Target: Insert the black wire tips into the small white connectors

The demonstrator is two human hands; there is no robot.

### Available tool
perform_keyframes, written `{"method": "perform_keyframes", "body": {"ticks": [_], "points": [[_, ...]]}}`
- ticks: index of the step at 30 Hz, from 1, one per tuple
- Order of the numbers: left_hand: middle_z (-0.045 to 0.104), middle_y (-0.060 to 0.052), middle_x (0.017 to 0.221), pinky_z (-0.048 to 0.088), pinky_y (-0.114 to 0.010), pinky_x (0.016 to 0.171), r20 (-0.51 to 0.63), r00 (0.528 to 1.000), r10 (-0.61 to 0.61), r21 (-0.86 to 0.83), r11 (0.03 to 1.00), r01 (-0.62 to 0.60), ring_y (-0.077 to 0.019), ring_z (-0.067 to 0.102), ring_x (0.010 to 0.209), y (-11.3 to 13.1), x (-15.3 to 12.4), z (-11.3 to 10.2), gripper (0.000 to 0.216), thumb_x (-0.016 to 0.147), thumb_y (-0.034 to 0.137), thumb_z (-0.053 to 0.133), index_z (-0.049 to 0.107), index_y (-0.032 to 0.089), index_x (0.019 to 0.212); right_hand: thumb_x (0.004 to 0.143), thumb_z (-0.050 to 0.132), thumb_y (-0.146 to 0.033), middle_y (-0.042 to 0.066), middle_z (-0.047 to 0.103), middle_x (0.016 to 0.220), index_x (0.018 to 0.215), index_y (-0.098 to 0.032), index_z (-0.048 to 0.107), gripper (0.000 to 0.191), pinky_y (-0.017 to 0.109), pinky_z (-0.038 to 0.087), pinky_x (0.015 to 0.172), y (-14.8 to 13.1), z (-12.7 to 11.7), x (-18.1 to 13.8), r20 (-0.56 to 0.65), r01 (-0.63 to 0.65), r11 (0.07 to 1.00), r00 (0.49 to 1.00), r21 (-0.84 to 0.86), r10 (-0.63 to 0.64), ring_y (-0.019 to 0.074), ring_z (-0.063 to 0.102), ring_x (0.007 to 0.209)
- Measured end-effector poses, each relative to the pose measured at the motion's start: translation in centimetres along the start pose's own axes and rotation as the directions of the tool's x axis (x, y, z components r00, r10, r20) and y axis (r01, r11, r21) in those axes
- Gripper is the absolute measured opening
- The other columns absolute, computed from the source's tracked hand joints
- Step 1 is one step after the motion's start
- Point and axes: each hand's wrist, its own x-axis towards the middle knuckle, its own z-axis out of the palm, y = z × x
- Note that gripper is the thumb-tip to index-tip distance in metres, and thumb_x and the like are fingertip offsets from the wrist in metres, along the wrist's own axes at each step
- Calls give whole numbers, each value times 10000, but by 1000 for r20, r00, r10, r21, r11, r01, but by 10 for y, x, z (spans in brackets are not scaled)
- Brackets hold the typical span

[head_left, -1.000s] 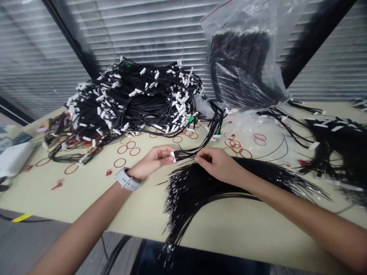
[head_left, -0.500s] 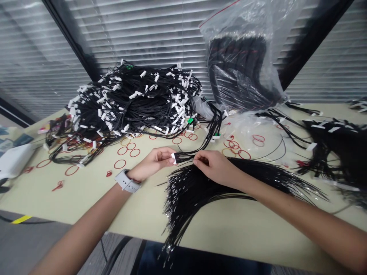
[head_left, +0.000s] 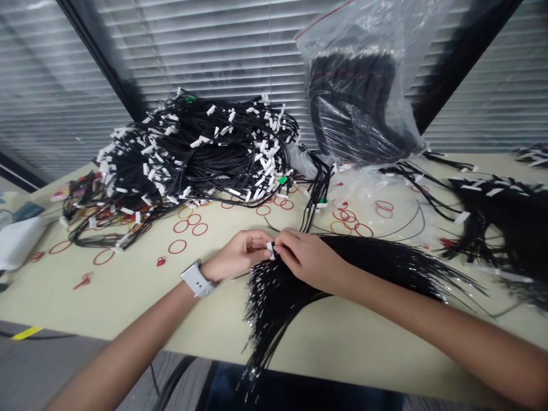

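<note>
My left hand (head_left: 242, 252) pinches a small white connector (head_left: 271, 250) between thumb and fingertips. Close against its right side, my right hand (head_left: 311, 260) is closed, its fingertips pressed at the black wires where they enter the connector; the exact grip is partly hidden by the fingers. The wires from this connector run back toward the bundle behind my right hand. Below both hands lies a thick fan of loose black wires (head_left: 282, 308) with shiny metal tips, some hanging over the table's front edge.
A big heap of black cables with white connectors (head_left: 214, 154) lies at the back left. Behind stands a clear plastic bag (head_left: 355, 108) of black wires. Red rubber bands (head_left: 177, 246) are scattered on the table (head_left: 205, 319). More black cables (head_left: 505, 222) lie at the right.
My left hand has moved right and slightly down with the connector. My right hand has shifted slightly left, so the two hands' fingertips are now nearly together at the connector.
</note>
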Motion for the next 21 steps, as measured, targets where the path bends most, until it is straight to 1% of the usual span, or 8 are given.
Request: {"method": "perform_keyframes", "body": {"ticks": [3,5,8,11,14,18,21], "points": [[638,-26,771,448,-248,716,-60,998,-6,-49,999,4,-113,588,738,-1,1,0,82,769,91,596,602,110,848,894,346,-183,43,539,756,844,-137,479,149,257,293,553,1,-4,-3,55,15,983,998,-182,-5,129,473,606],[642,-19,766,450,-238,719,-100,994,-34,-109,994,23,-103,591,727,-2,1,-2,124,753,86,616,605,112,874,888,357,-154,38,547,757,854,-143,479,127,258,269,531,4,-6,-5,121,64,971,992,-230,-37,123,471,581],[647,-13,746,449,-225,719,-107,992,-73,-167,984,55,-93,592,713,-2,0,-5,146,732,74,636,607,108,872,876,373,-110,38,559,762,848,-145,485,121,258,263,529,6,-7,-7,187,138,955,978,-262,-90,117,481,575],[649,-17,746,450,-229,700,-111,990,-84,-172,983,64,-98,592,702,-2,1,-6,136,731,79,640,609,108,861,887,365,-124,49,559,751,832,-136,498,145,265,272,533,6,-5,-7,153,115,946,986,-302,-71,125,488,578],[645,-18,749,448,-229,691,-116,991,-71,-145,988,53,-100,590,702,-2,1,-6,134,733,79,639,606,106,861,910,348,-181,55,564,772,857,-132,507,175,263,303,547,4,1,-6,88,65,959,995,-276,-42,132,511,615],[642,-19,750,449,-229,692,-81,995,-64,-94,994,56,-100,590,712,0,0,-4,105,757,74,609,593,100,857,906,357,-172,45,564,758,830,-139,516,179,263,320,556,6,10,-7,38,95,942,995,-321,-88,133,509,619],[643,-22,762,450,-235,684,-65,997,-43,-52,998,40,-105,589,712,-1,-1,-2,99,764,76,597,595,104,859,893,381,-159,41,571,759,824,-139,519,156,256,340,571,7,15,-8,16,73,950,997,-304,-72,131,514,628]]}}
